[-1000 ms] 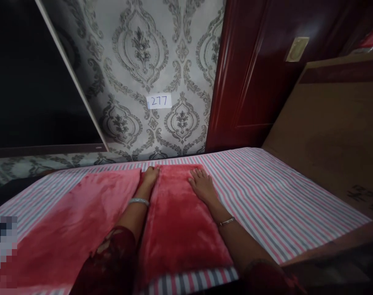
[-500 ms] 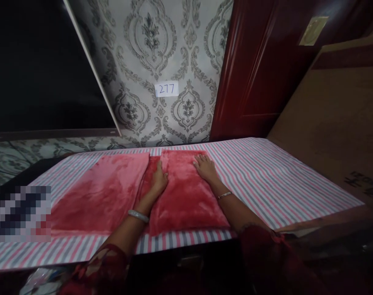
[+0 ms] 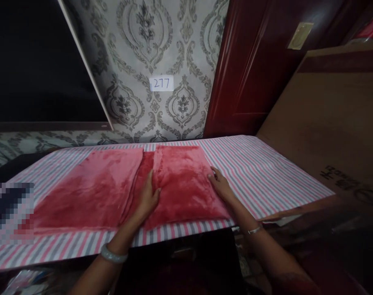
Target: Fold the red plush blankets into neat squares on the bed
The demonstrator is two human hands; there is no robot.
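Observation:
A plush pink-red blanket (image 3: 183,184) lies flat with both sides folded inward, leaving a narrow darker strip between the left folded panel (image 3: 91,188) and the right one. My left hand (image 3: 148,196) rests along the inner edge of the right panel, with its fingers stretched out and the thumb apart on the pile. At the outer right edge of that panel is my right hand (image 3: 220,184), touching the fabric. Its fingers are slightly bent, and a gap shows between thumb and forefinger.
A striped cloth (image 3: 247,172) covers the table. Behind it stand a dark screen (image 3: 41,65) and a patterned wall with a paper label (image 3: 161,83). A large cardboard box (image 3: 333,119) stands at the right, beside a dark red door (image 3: 235,73).
My right hand has slid from the top of the right panel down to its outer edge. My left hand has come slightly nearer along the inner edge. The view has shifted a little.

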